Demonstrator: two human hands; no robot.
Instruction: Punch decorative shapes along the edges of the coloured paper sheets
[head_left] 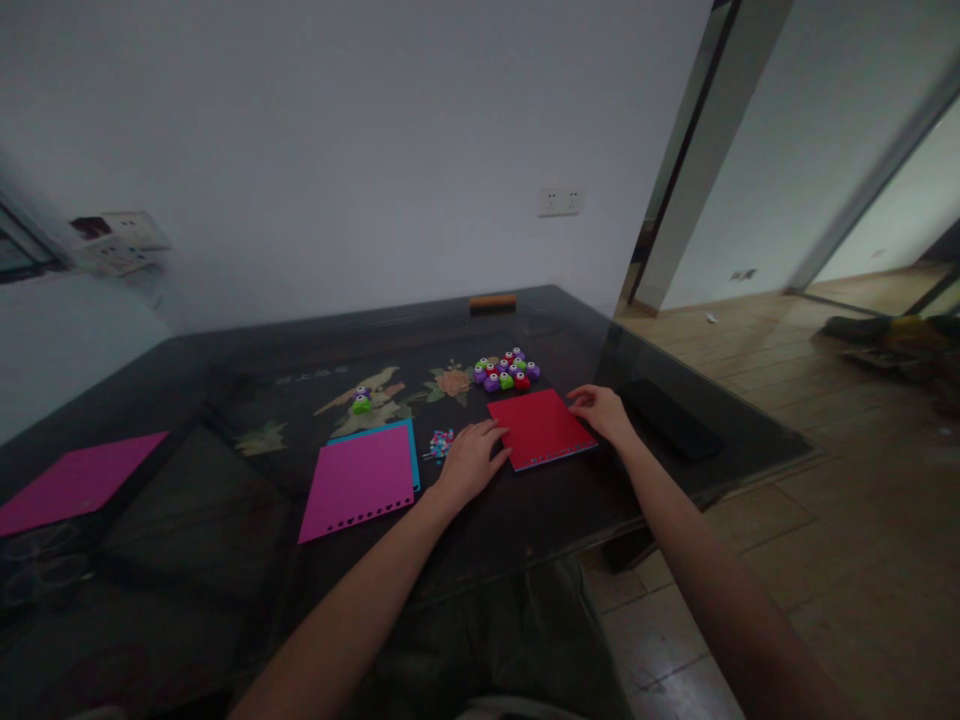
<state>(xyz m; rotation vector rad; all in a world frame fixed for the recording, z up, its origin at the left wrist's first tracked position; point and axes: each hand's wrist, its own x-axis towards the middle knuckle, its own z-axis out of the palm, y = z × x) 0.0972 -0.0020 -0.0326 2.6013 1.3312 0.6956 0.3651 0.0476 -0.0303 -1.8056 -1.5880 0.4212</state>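
Note:
A red sheet (pixel 541 428) with small holes along its near edge lies on the dark table between my hands. My left hand (pixel 474 455) touches its left edge, fingers apart. At its right edge is my right hand (pixel 598 408), fingers bent; whether they pinch the sheet is too small to tell. Just left of my left hand lies a small pile of pink, blue and white bits (pixel 441 443). Several purple, green and red punch-like pieces (pixel 507 372) are clustered behind the sheet. A magenta sheet (pixel 360 475) with punched holes overlaps a blue sheet (pixel 415 455) on the left.
Another magenta sheet (pixel 79 480) lies at the table's far left. A green and purple pair of pieces (pixel 361 402) stands behind the stacked sheets. A black flat object (pixel 671 420) is right of my right hand. An orange-brown bar (pixel 493 302) lies near the wall.

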